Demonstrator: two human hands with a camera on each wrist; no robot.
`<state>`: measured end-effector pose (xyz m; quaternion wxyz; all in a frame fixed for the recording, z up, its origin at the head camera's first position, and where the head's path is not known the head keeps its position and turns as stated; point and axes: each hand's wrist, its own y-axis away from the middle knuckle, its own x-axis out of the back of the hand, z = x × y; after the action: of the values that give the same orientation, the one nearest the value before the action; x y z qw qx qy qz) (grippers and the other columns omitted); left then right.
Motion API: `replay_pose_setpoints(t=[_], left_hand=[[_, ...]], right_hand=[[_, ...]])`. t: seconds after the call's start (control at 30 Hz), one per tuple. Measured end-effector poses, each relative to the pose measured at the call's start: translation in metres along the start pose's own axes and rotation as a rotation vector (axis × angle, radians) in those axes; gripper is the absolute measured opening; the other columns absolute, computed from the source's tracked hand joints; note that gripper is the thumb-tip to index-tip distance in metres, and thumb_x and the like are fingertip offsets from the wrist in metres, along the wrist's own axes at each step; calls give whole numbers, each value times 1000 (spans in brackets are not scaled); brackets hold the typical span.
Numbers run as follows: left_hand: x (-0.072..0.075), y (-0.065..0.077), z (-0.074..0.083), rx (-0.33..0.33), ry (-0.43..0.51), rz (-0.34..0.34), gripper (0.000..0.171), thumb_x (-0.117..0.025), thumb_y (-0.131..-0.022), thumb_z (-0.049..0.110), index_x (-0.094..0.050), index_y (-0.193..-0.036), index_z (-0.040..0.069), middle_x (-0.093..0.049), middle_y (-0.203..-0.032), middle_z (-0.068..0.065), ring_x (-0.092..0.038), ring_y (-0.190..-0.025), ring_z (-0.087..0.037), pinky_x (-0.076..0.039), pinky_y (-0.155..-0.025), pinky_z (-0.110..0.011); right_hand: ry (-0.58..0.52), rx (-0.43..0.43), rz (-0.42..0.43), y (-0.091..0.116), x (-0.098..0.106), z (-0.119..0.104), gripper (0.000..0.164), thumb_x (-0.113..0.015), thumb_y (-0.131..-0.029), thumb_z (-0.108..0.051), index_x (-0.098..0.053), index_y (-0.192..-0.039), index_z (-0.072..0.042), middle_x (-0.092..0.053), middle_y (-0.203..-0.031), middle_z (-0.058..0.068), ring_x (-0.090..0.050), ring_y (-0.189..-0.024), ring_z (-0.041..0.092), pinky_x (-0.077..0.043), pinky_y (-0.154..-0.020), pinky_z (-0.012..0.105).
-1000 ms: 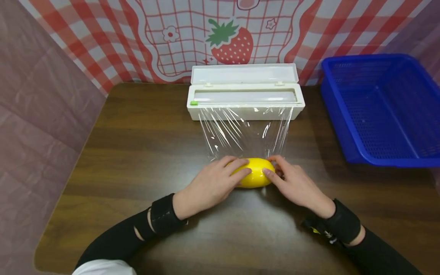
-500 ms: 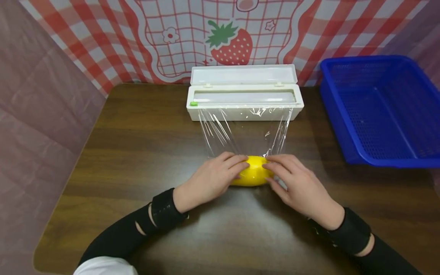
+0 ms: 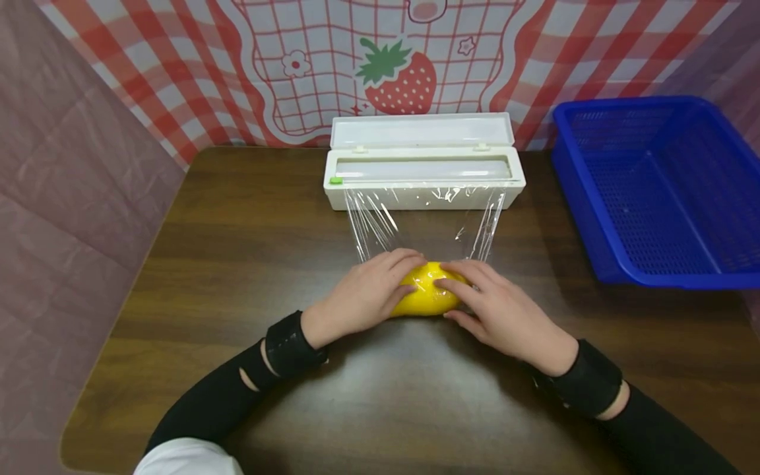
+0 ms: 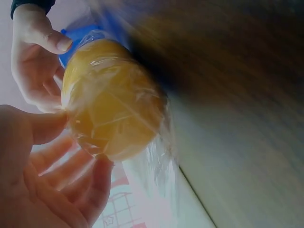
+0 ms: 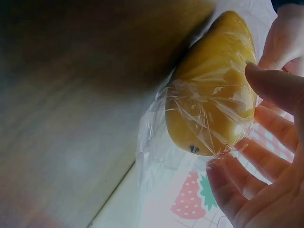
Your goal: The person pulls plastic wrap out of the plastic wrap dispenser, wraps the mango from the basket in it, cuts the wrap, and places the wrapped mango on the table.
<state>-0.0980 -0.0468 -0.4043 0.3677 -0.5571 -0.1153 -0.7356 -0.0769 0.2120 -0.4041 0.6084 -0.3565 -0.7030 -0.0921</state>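
A smooth yellow mango lies on its side at the middle of the table, wrapped in clear cling film. My left hand grips its left end, with the thumb on the near side and the fingers over the far side. On the right end, my right hand holds it with the fingers spread over the top and the thumb low. Wrinkled film covers the mango in the right wrist view, where a dark spot shows at one end. A sheet of cling film stretches from the mango back to the white dispenser.
The white cling film dispenser stands at the back with its lid raised and a green slider at its left. A blue plastic basket sits at the right. Behind is a red checked cloth with a strawberry print.
The mango has rolled a little toward the dispenser, and the film between them is shorter. My right hand has moved from the mango's right end to over its top.
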Motion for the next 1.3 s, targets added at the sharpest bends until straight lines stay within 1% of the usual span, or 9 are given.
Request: replay_pose_setpoints(t=[0.13,0.3,0.43,0.63,0.77,0.87,0.97,1.13,1.3], left_hand=[[1,-1,-2,4,-18,30,46,-61,-100,29,-52,-139,7,-46,-147,-10,-52,-125,-23,-45,-101,-35],[3,0,0,-45,-148,57,50,-62,-98,39,-55,-136,7,-44,-150,-11,-45,-130,-26,-40,-107,-37],[2,0,0,-75,-223,26,59,-63,-95,49,-55,-138,9,-46,-147,-11,-45,-128,-27,-44,-103,-39],[-1,4,-5,-2,-276,-41,72,-68,-87,58,-54,-140,11,-47,-145,-11,-47,-125,-28,-49,-96,-37],[-2,4,-9,18,-273,-70,77,-76,-84,52,-49,-144,12,-46,-144,-12,-47,-123,-28,-51,-93,-36],[-3,3,-13,31,-262,-69,77,-82,-82,42,-48,-145,14,-46,-140,-12,-47,-119,-28,-52,-88,-34],[-3,1,-16,41,-244,-64,77,-85,-80,36,-49,-145,16,-47,-134,-12,-48,-113,-27,-53,-82,-31],[-1,-1,-21,54,-212,-64,71,-81,-84,38,-50,-144,16,-48,-127,-10,-48,-109,-25,-52,-81,-30],[1,-2,-25,62,-160,-45,65,-77,-88,37,-51,-140,9,-51,-129,-10,-49,-112,-25,-51,-87,-33]], right_hand=[[5,-24,-36,-4,0,4,61,-84,-82,-25,-58,-134,-7,-50,-140,17,-50,-124,33,-50,-94,49],[-12,-50,-75,-9,0,8,67,-84,-82,-27,-55,-138,-4,-48,-143,18,-49,-126,34,-49,-95,50],[-26,-70,-100,-13,0,11,75,-85,-80,-31,-51,-141,-4,-47,-144,19,-48,-126,35,-47,-98,51],[-41,-96,-130,-18,-3,16,84,-88,-77,-34,-48,-143,-3,-45,-146,19,-46,-128,37,-44,-101,52],[-51,-96,-128,-19,-5,19,90,-90,-74,-32,-45,-145,-2,-45,-145,21,-46,-128,38,-45,-99,53],[-61,-101,-122,-20,-7,22,93,-92,-72,-29,-43,-147,-2,-44,-146,21,-46,-128,38,-45,-99,54],[-74,-112,-112,-23,-9,24,92,-93,-71,-25,-43,-146,-4,-42,-145,20,-47,-126,37,-46,-98,53],[-94,-119,-74,-28,-11,28,83,-92,-72,-16,-49,-142,-4,-43,-136,16,-52,-114,32,-50,-92,48],[-111,-128,-54,-30,-11,31,80,-91,-72,-15,-51,-140,-1,-42,-134,17,-54,-109,33,-51,-88,48]])
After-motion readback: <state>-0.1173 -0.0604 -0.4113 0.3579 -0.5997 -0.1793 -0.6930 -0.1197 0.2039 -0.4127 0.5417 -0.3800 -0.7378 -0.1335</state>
